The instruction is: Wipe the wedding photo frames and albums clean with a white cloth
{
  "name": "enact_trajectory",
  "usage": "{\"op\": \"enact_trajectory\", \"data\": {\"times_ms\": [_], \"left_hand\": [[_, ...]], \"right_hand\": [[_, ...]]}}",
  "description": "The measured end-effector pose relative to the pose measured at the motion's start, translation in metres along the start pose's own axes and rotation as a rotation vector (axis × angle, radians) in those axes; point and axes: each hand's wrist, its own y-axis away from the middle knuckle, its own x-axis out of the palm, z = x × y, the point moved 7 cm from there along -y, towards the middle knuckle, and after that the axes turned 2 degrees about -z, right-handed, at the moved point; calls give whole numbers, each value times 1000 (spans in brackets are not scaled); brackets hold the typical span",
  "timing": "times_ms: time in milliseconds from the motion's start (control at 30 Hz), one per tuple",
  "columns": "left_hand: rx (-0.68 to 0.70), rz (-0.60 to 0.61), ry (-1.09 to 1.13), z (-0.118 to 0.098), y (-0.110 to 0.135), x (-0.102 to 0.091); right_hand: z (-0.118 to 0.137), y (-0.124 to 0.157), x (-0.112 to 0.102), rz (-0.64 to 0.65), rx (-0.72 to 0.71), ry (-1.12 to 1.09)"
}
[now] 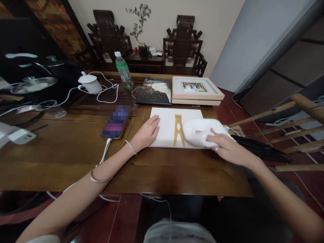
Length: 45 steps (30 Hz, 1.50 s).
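Observation:
On the near side of the table lies a flat white board (165,126). My left hand (146,133) rests with its fingers stretched out over the board's left edge. In the middle of the board is a tan, long-legged figure with a bear-like head (178,123); I cannot tell if it is a loose piece or drawn on. A fluffy white cloth (199,131) covers the board's right part, just beside the figure. My right hand (225,146) is closed on the cloth's right side, fingers partly sunk in it.
Behind the board lie a dark painting (155,91) and stacked light frames (215,88). A green-labelled bottle (124,71), a lidded white cup (90,83), a charging phone (116,123) and a pot (35,89) stand or lie leftward. White cables cross the table (162,172).

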Motion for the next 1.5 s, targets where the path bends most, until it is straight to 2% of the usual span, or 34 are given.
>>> {"op": "enact_trajectory", "data": {"times_ms": [167,233,367,533,633,767,833,900,1000,1133,1300,1400,1500], "left_hand": [[4,3,-6,1,0,1],[3,4,-1,1,-1,1],[0,3,6,1,-1,0],[3,1,12,1,-1,1],[3,-8,18,3,0,2],[3,-6,11,3,0,2],[3,-1,10,2,0,2],[1,3,11,1,0,1],[-2,7,7,1,0,1],[-5,9,7,1,0,1],[-11,15,11,2,0,1],[-13,12,21,2,0,0],[-12,6,27,2,0,0]], "right_hand": [[-30,-57,-7,-131,-86,43],[-41,-74,-9,-160,-65,98],[-53,-88,-14,-185,7,187],[-31,-59,-13,-151,-32,177],[-10,-24,-6,-81,-48,151],[8,24,-1,20,10,124],[11,37,-4,52,44,114],[10,37,-8,81,57,96],[0,18,-16,64,64,64],[-29,-26,-27,-66,120,90],[-51,-77,-31,-132,55,105],[-55,-90,-28,-166,40,130],[-48,-83,-19,-188,20,156]]}}
